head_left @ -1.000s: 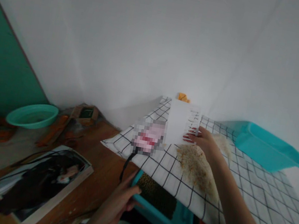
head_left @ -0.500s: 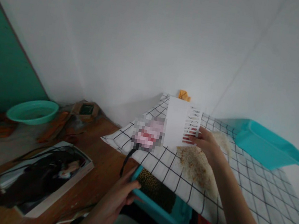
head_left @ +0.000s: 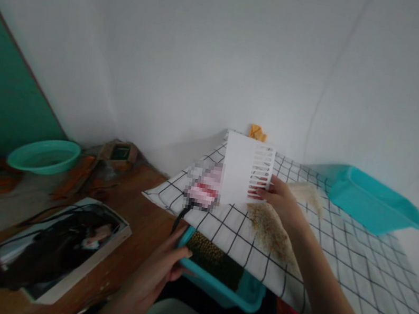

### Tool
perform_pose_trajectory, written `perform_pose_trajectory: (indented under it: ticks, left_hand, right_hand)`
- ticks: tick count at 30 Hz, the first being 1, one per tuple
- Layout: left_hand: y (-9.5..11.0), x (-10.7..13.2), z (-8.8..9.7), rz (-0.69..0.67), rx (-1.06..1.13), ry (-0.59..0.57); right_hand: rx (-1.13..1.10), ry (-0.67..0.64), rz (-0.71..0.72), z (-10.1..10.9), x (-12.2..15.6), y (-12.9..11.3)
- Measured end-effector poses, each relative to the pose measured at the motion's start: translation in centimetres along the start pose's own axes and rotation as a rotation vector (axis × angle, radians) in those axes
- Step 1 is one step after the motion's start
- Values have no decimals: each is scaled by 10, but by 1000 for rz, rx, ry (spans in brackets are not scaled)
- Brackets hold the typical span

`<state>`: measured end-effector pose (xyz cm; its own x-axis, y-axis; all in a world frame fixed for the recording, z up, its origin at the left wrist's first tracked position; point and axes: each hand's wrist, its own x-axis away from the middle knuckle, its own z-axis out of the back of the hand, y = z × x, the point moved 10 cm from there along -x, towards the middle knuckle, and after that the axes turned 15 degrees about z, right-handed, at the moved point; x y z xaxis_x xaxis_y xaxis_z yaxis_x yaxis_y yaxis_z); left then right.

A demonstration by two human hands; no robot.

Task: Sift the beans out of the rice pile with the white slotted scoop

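My right hand [head_left: 280, 201] grips a white slotted plastic card [head_left: 246, 170], holding it upright on the checked tablecloth [head_left: 347, 244]. Its lower edge stands at the far end of a pile of brownish grain [head_left: 273, 232] spread on the cloth. My left hand [head_left: 158, 269] holds the rim of a teal tray [head_left: 246, 296] of dark green beans [head_left: 214, 262], just below the table's near edge. A blurred pink object [head_left: 204, 188] lies on the cloth left of the card.
A second teal tub [head_left: 371, 197] sits at the table's far right by the wall. A small orange thing [head_left: 257, 132] lies at the far edge. On the wooden floor lie a teal basin [head_left: 45, 153], a framed dark picture [head_left: 57, 249] and some clutter.
The card and my right hand have shifted slightly left over the grain. My left hand and the bean tray have moved a little left too. The view has drifted.
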<state>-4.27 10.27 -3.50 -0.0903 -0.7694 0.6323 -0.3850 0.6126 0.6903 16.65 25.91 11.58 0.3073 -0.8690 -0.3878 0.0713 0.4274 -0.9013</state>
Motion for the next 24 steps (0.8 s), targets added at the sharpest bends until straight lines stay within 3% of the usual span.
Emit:
perform_pose_trajectory:
  ticks: [3,12,19,24]
  left_hand:
    - [0,2,4,19,25,47]
    - [6,8,0,6,38,43]
    - [6,6,-1,16,44,26]
    - [6,3,0,5,35,23]
  right_hand:
    - [1,-20,24,-6,0,-1]
    - [94,-107,162,-17,2,-20]
    - [369,-216,355,-31,3,-63]
    - [573,-375,425,-66,12,-100]
